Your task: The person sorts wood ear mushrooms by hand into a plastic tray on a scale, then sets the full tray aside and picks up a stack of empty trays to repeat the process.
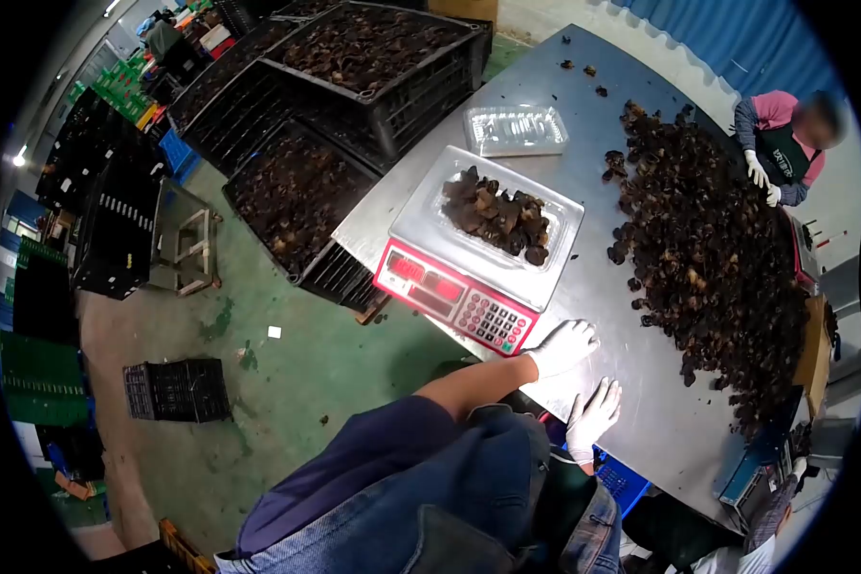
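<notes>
My left hand (564, 347), in a white glove, rests on the metal table beside the scale's keypad corner, holding nothing; its fingers are slightly bent. My right hand (594, 415), also gloved, lies at the table's near edge with fingers apart. A red-and-white digital scale (409, 290) stands left of my hands, its display lit red. On its steel pan sits a clear plastic tray (459, 222) with dark wood ear mushrooms (497, 212) in it. Behind the scale is another clear plastic container (515, 130). A large heap of wood ear mushrooms (713, 258) spreads across the table's right side.
Black crates (392, 120) full of dark mushrooms stand stacked left of the table (631, 430). A co-worker (784, 143) in white gloves is at the far right edge. One black crate (177, 390) lies on the green floor. A blue crate (622, 483) is below the table edge.
</notes>
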The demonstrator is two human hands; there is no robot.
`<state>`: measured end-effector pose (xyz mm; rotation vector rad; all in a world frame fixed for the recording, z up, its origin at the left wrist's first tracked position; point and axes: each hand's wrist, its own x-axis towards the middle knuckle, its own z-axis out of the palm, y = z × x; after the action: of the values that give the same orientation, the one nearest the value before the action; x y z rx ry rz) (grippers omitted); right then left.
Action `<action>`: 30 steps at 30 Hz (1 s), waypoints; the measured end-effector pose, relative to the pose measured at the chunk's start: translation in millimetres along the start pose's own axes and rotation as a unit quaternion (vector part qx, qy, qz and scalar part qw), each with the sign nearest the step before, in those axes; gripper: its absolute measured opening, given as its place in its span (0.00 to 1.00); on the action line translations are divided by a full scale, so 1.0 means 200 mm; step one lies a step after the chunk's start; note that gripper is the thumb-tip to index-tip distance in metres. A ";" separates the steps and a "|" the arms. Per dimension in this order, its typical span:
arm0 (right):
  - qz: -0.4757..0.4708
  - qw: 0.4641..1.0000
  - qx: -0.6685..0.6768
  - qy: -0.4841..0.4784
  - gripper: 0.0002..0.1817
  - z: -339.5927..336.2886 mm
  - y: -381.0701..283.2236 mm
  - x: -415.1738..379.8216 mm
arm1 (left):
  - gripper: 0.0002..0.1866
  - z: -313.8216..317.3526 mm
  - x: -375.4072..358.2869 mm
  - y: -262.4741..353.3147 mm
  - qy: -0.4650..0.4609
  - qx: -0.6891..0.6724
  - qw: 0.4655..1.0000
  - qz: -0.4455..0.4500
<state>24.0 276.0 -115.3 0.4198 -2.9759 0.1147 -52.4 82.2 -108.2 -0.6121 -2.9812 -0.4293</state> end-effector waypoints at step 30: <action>-0.078 0.889 0.452 0.018 0.07 -0.64 -0.89 1.08 | 0.24 -0.89 -0.56 -0.84 0.375 -0.070 0.870 -0.312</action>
<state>-116.4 59.1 52.9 0.7159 -2.6359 1.4822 -13.5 -159.2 5.9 0.4675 -2.3043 -0.7159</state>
